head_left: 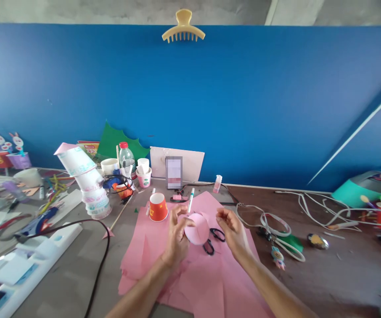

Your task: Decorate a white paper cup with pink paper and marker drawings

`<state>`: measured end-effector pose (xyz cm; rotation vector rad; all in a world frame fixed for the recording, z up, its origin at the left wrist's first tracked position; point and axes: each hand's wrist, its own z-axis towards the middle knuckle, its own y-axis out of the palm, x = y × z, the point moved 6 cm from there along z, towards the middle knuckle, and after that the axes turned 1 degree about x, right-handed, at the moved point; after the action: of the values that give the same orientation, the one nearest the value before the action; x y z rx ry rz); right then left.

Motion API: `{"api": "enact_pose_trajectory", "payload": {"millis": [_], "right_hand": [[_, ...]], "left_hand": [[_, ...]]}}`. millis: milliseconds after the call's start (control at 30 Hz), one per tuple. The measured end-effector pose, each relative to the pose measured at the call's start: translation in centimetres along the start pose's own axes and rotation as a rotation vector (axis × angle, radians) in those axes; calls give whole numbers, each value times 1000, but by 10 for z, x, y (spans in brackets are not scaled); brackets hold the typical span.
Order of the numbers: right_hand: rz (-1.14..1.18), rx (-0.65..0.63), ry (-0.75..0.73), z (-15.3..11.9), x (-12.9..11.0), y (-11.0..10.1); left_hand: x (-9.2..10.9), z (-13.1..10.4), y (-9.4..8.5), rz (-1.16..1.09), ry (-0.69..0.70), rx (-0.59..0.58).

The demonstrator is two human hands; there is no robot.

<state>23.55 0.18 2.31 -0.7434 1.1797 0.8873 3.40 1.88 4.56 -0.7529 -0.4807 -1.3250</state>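
Observation:
A round pink paper disc (197,229) is pinched between the thumb and fingers of my left hand (178,232). To its right, my right hand (232,227) is raised with its fingertips brought together; whatever they hold, if anything, is too small to name. Black-handled scissors (209,247) lie under and beside the disc, their blades hidden. Both hands are above large pink paper sheets (203,280). A red paper cup (158,207) stands left of my left hand, and a white marker (191,199) lies just beyond the disc.
A leaning stack of paper cups (89,183) stands on the left, near a bottle (126,157) and a white power strip (41,269). A phone (174,172) leans at the back. White cables (285,225) and a green container (356,190) are on the right.

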Motion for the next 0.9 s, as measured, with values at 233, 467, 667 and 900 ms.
{"api": "enact_pose_trajectory", "payload": {"millis": [233, 467, 667, 900], "right_hand": [[31, 0, 17, -1, -1, 2], [53, 79, 39, 11, -6, -10], [19, 120, 94, 28, -3, -22], [-189, 90, 111, 63, 5, -26]], "left_hand": [[-22, -4, 7, -136, -160, -45], [-33, -5, 7, -157, -309, -55], [-34, 1, 9, -300, -508, -6], [-40, 1, 10, -312, -535, 35]]}}
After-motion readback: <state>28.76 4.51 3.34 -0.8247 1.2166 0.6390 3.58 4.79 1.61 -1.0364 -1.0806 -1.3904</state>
